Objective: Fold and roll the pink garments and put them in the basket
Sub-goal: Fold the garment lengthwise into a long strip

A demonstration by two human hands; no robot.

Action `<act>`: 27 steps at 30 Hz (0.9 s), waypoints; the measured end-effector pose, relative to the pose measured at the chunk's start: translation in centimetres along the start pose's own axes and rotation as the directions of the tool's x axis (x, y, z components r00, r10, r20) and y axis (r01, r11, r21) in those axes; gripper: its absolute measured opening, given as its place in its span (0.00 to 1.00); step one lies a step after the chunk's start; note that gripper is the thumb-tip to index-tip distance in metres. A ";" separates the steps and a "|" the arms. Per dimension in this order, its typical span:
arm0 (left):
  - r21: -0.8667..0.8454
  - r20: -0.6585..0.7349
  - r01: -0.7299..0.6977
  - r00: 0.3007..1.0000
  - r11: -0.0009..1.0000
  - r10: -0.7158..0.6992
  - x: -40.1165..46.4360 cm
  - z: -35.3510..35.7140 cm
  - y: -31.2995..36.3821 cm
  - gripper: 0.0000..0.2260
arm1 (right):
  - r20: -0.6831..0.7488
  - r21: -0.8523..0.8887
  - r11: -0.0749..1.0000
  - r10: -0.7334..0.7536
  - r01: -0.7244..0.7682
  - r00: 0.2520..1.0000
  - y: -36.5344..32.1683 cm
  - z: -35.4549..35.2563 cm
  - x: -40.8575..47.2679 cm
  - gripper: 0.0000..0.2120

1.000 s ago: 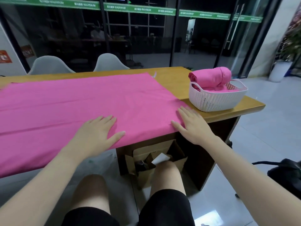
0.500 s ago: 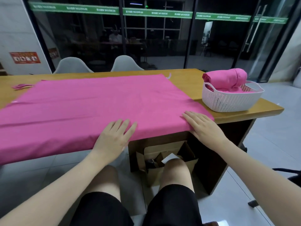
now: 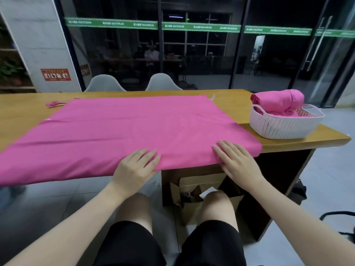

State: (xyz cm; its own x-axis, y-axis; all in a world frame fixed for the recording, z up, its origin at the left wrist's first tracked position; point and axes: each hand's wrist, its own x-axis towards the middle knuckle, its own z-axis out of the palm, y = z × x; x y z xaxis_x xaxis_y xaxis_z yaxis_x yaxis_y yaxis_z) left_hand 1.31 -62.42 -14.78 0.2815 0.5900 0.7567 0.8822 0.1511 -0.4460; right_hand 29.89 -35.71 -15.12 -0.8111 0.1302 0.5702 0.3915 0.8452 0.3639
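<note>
At the bottom of the frame the person's knees are sitting before an open cardboard box (image 3: 194,196) under the table (image 3: 299,139). At centre, the left hand (image 3: 134,167) and right hand (image 3: 236,164) are lying flat with straight fingers on the near hem of the pink garment (image 3: 134,127), gripping nothing. The cloth is running off the left edge, cut from view. At right, the white basket (image 3: 284,125) is holding a rolled pink garment (image 3: 276,100). Two chairs (image 3: 163,82) are standing behind. Compared with earlier, both hands have drawn closer together.
</note>
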 end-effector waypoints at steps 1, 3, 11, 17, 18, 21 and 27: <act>0.004 -0.003 0.006 1.000 1.000 -0.006 -0.2 0.2 0.0 0.14 | -0.007 0.000 1.000 0.002 -0.002 1.000 -0.6 0.2 0.5 0.33; -0.002 -0.013 0.013 1.000 1.000 -0.013 -0.5 0.3 0.0 0.13 | -0.028 0.005 1.000 0.012 -0.012 1.000 -1.3 0.5 1.0 0.31; -0.087 -0.020 0.035 0.999 0.996 -0.037 -2.0 -0.2 0.2 0.07 | -0.054 0.015 1.000 0.014 -0.013 0.998 0.3 0.6 -0.7 0.32; -0.097 -0.032 0.080 0.996 0.992 -0.083 -1.9 -0.2 0.7 0.07 | -0.103 0.029 0.999 0.019 -0.016 0.995 -2.3 0.7 0.8 0.26; -0.098 -0.035 0.082 0.996 0.992 -0.086 -1.9 -0.2 0.8 0.07 | -0.115 0.036 0.999 0.010 -0.006 0.993 -3.1 0.8 1.3 0.25; -0.099 -0.034 0.085 0.995 0.991 -0.089 -2.0 -0.2 0.7 0.08 | -0.135 0.067 0.998 0.007 0.002 0.991 -5.4 1.1 3.0 0.26; -0.072 -0.021 0.079 0.997 0.994 -0.080 -2.1 0.1 0.4 0.08 | -0.132 0.103 0.993 -0.038 0.052 0.990 -7.9 1.1 4.9 0.28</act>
State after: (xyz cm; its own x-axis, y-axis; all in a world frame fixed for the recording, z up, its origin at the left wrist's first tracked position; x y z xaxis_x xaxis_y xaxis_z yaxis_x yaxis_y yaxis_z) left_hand 1.05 -63.54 -16.65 0.2178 0.5590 0.8000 0.9265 0.1394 -0.3496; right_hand 22.33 -41.15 -16.02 -0.7609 0.0278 0.6483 0.3019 0.8995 0.3158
